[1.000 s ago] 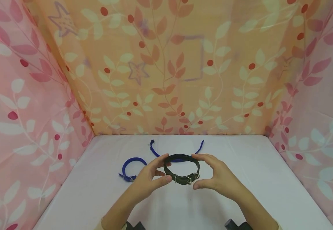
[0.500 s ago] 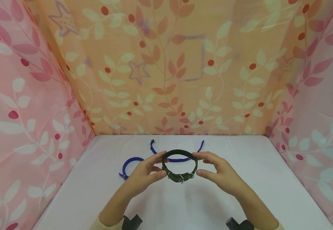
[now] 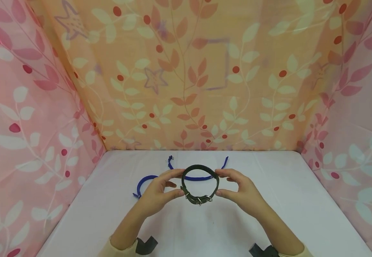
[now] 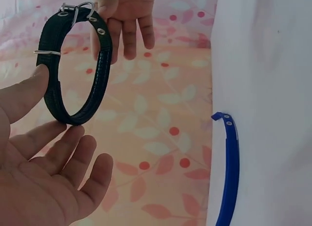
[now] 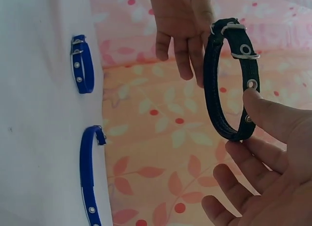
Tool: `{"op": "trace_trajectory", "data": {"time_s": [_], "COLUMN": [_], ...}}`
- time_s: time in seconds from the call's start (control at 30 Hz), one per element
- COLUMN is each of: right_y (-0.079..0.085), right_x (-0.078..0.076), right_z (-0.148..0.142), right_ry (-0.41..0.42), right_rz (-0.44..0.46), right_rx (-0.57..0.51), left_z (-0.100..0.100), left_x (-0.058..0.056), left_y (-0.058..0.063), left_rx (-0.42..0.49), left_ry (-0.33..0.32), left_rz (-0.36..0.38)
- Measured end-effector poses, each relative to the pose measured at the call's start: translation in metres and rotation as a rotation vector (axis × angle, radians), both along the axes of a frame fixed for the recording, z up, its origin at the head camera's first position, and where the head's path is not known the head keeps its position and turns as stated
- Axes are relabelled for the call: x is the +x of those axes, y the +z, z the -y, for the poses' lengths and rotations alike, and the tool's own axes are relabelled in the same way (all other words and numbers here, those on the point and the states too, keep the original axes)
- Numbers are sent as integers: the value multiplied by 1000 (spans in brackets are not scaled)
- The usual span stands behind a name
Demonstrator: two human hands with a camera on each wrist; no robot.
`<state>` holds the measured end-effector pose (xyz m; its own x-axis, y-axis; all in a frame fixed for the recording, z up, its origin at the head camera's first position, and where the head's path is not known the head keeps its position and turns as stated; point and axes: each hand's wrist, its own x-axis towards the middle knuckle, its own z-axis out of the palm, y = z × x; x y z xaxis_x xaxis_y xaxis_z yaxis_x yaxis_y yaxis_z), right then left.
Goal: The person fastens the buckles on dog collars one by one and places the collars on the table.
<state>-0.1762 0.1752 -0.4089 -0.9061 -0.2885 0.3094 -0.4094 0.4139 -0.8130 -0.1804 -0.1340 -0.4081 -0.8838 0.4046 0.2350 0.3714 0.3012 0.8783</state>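
Note:
A dark green pet collar [image 3: 199, 200], buckled into a loop, is held up over the white table between both hands. Its metal buckle, ring and eyelets show at the lower side in the head view. My left hand [image 3: 160, 192] pinches the loop's left side between thumb and fingertips. On the right side, my right hand [image 3: 242, 191] pinches it likewise, the thumb [image 5: 265, 111] lying by an eyelet in the right wrist view. Behind the loop lies a blue collar [image 3: 198, 178], unbuckled and curved open. Another blue collar [image 3: 143, 184], buckled into a ring, is partly hidden behind my left hand.
The white table [image 3: 89, 214] is walled by an orange leaf-print curtain [image 3: 186, 107] at the back and pink leaf-print curtains [image 3: 21, 117] at the sides. Dark wrist-worn devices [image 3: 147, 245] sit near both sleeves.
The green collar has risen slightly and tilted so its loop faces the head camera more fully. Both hands moved with it; the right thumb came in against its side.

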Motion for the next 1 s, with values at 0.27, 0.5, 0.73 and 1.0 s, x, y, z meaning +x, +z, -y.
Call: {"op": "trace_trajectory", "data": {"time_s": [0.27, 0.5, 0.73, 1.0], "right_y": [-20, -43, -64, -85], "right_x": [-9, -19, -32, -42], "right_z": [14, 25, 34, 46], "right_ry": [-71, -76, -26, -23], "right_rz": [105, 171, 154, 194], "right_rx": [-14, -21, 8, 101], "left_z": [7, 16, 23, 31], "left_x": [-15, -25, -36, -45], "left_y": [-16, -31, -51, -81], "left_rx": [-54, -142, -191, -258], "left_ry": [56, 76, 73, 67], "left_rz": [32, 77, 44, 39]}}
